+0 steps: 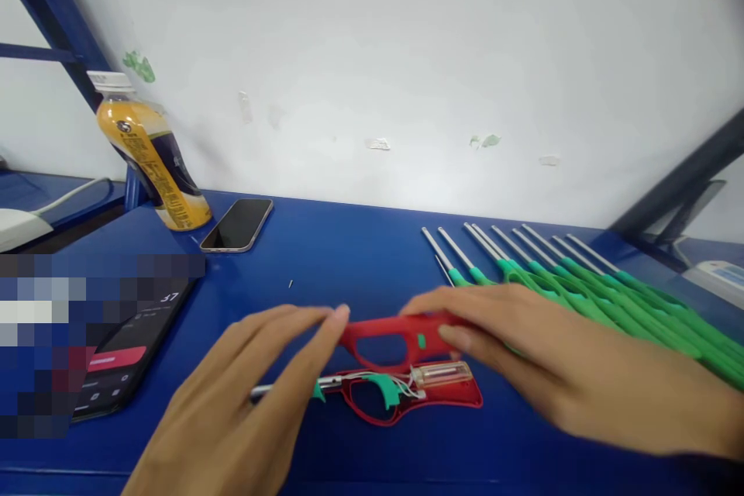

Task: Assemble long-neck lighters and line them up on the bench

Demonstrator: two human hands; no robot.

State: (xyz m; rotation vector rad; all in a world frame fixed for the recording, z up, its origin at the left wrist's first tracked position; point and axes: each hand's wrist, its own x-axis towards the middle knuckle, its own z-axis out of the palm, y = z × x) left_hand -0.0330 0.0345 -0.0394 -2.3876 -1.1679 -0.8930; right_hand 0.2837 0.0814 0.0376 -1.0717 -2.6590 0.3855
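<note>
A red lighter shell half (377,325) with an oval opening is held above the blue table. My right hand (511,349) grips its right end between thumb and fingers. At its left tip, the thumb and forefinger of my left hand (249,395) close together on it. Just below lies the matching red lower shell half (384,420), inner side up. In it sit a clear fuel tank (442,374), white wires and a green trigger (384,387). The metal lighter tube (331,382) runs left from it, passing partly behind my left hand.
Several green lighters (581,283) lie side by side at right, tubes pointing back. A yellow drink bottle (154,155) and a phone (239,225) stand and lie at back left. Another phone (128,349) is near left. A tiny pin-like piece (291,284) rests behind my left hand.
</note>
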